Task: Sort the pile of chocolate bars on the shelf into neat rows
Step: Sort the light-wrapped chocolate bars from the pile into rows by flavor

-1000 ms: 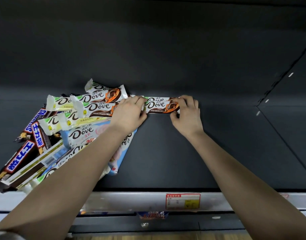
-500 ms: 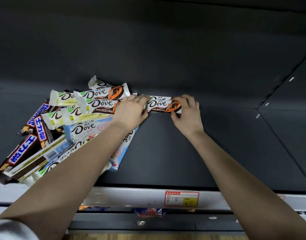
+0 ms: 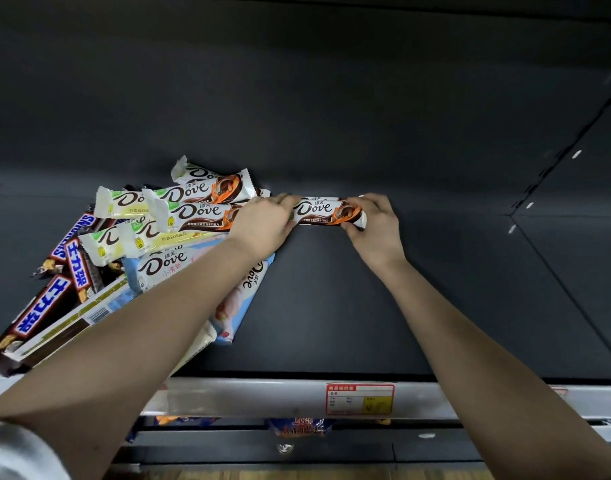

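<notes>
A white and orange Dove bar (image 3: 323, 213) lies crosswise near the back of the dark shelf (image 3: 349, 306), with a second like bar seemingly stacked under it. My left hand (image 3: 262, 226) grips its left end and my right hand (image 3: 375, 226) grips its right end. To the left spreads the pile: more white and orange Dove bars (image 3: 200, 211), pale yellow Dove bars (image 3: 124, 206), light blue Dove bars (image 3: 165, 268) and brown Snickers bars (image 3: 37, 310). My left forearm covers part of the pile.
The shelf's grey front rail (image 3: 262, 396) carries a red and yellow price tag (image 3: 360, 399). A side panel (image 3: 581, 237) bounds the shelf on the right. Packets on a lower shelf (image 3: 297, 426) peek out below the rail.
Both hands keep hold of the bar's ends near the back of the shelf; they and the bar have barely shifted. The camera view has drifted slightly.
</notes>
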{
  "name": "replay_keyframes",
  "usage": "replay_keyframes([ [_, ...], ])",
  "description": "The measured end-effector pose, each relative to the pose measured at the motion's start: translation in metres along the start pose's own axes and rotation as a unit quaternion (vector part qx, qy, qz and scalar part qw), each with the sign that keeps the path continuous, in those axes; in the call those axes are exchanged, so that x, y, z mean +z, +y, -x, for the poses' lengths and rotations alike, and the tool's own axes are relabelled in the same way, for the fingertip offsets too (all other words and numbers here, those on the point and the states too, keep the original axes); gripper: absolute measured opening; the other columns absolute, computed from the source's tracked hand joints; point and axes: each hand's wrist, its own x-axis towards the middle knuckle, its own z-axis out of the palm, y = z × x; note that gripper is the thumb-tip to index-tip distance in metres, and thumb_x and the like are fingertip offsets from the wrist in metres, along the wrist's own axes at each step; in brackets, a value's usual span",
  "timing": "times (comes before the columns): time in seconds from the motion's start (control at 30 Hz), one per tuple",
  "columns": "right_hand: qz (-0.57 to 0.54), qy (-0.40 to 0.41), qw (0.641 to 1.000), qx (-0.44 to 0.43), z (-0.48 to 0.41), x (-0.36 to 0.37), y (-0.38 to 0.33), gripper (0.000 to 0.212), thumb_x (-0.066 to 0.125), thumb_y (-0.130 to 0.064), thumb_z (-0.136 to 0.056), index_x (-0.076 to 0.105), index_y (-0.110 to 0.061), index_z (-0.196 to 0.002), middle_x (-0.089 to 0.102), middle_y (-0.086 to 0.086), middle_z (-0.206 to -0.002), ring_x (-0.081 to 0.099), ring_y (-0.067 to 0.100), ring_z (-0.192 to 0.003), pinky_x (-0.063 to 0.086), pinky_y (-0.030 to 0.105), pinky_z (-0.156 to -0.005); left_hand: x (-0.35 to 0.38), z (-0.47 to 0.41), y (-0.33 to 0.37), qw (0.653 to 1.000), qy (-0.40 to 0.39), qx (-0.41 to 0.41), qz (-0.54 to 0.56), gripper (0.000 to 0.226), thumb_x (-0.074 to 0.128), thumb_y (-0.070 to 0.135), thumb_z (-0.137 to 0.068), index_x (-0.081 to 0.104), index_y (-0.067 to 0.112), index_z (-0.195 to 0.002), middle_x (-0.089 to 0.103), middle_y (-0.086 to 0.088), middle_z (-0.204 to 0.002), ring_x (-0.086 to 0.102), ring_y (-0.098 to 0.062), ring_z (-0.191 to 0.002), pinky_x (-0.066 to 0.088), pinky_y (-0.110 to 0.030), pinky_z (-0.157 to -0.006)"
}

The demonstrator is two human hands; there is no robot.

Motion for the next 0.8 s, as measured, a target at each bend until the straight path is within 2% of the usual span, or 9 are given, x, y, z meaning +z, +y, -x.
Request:
replay_keyframes([
  [0.13,-0.03,0.022,0.999,0.019,0.0,-0.001,0.001,0.038,0.065,0.0,-0.08,0.06,-0.012,-0.116,0.043,0.005,-0.127,0.048,0.01,-0.109,0.021,-0.012,-0.08,0.004,-0.006,0.004,0.998,-0.012,-0.004,0.062,0.044,0.048,0.018,-0.094,0.04,0.012,-0.137,0.048,-0.009,-0.138,0.055,-0.036,-0.11,0.047,-0.04,-0.089],
  [0.27,-0.037,0.045,0.998,0.029,-0.001,-0.001,0.002,0.039,0.061,0.006,-0.079,0.058,-0.009,-0.115,0.041,0.009,-0.129,0.05,0.012,-0.103,0.021,-0.012,-0.078,0.007,-0.006,0.008,0.994,0.0,0.007,0.109,0.044,0.049,0.013,-0.094,0.041,0.01,-0.137,0.043,-0.008,-0.143,0.051,-0.032,-0.118,0.045,-0.04,-0.095],
  [0.37,-0.041,0.06,0.997,0.027,-0.001,-0.001,0.002,0.037,0.059,0.004,-0.078,0.058,-0.01,-0.112,0.042,0.009,-0.127,0.051,0.011,-0.099,0.022,-0.011,-0.076,0.008,-0.006,0.01,0.991,0.006,0.007,0.132,0.043,0.051,0.011,-0.092,0.043,0.01,-0.134,0.047,-0.008,-0.138,0.054,-0.031,-0.114,0.046,-0.036,-0.091],
  [0.43,-0.038,0.063,0.997,0.022,0.0,0.0,0.002,0.035,0.062,-0.002,-0.078,0.06,-0.01,-0.111,0.043,0.008,-0.126,0.049,0.009,-0.102,0.024,-0.007,-0.079,0.008,-0.006,0.009,0.991,0.001,0.004,0.137,0.042,0.051,0.011,-0.091,0.044,0.01,-0.132,0.051,-0.009,-0.134,0.056,-0.031,-0.109,0.046,-0.034,-0.087],
  [0.5,-0.029,0.063,0.997,0.02,-0.001,0.002,0.002,0.034,0.065,-0.009,-0.079,0.061,-0.011,-0.112,0.043,0.006,-0.126,0.049,0.016,-0.109,0.026,0.002,-0.086,0.007,-0.006,0.009,0.991,-0.004,-0.002,0.133,0.043,0.051,0.013,-0.091,0.042,0.011,-0.133,0.05,-0.009,-0.135,0.055,-0.03,-0.11,0.043,-0.032,-0.089],
  [0.6,-0.017,0.063,0.998,0.02,-0.002,0.004,0.003,0.034,0.066,-0.015,-0.079,0.062,-0.01,-0.113,0.043,0.005,-0.125,0.049,0.019,-0.112,0.028,0.007,-0.089,0.008,-0.006,0.011,0.994,-0.008,0.006,0.105,0.046,0.049,0.016,-0.094,0.038,0.01,-0.139,0.037,-0.009,-0.147,0.04,-0.024,-0.131,0.03,-0.026,-0.105],
  [0.67,-0.013,0.062,0.998,0.017,-0.002,0.004,0.003,0.035,0.065,-0.014,-0.08,0.062,-0.009,-0.114,0.042,0.006,-0.126,0.048,0.02,-0.112,0.028,0.009,-0.091,0.009,-0.005,0.012,0.996,-0.006,0.014,0.091,0.046,0.047,0.015,-0.095,0.037,0.008,-0.14,0.034,-0.011,-0.148,0.032,-0.024,-0.136,0.021,-0.024,-0.11],
  [0.73,-0.009,0.055,0.998,0.017,-0.001,0.004,0.003,0.034,0.065,-0.015,-0.08,0.062,-0.01,-0.113,0.042,0.006,-0.127,0.046,0.022,-0.112,0.03,0.012,-0.092,0.011,-0.004,0.013,0.996,0.004,0.016,0.084,0.045,0.048,0.014,-0.095,0.039,0.006,-0.138,0.038,-0.015,-0.145,0.035,-0.031,-0.132,0.025,-0.031,-0.109],
  [0.8,-0.004,0.065,0.998,0.021,0.0,0.003,0.001,0.032,0.064,-0.017,-0.08,0.062,-0.013,-0.111,0.044,0.006,-0.127,0.045,0.025,-0.112,0.035,0.023,-0.097,0.012,-0.003,0.014,0.997,0.011,0.009,0.074,0.044,0.05,0.015,-0.094,0.043,0.006,-0.136,0.04,-0.016,-0.14,0.04,-0.034,-0.124,0.036,-0.038,-0.104],
])
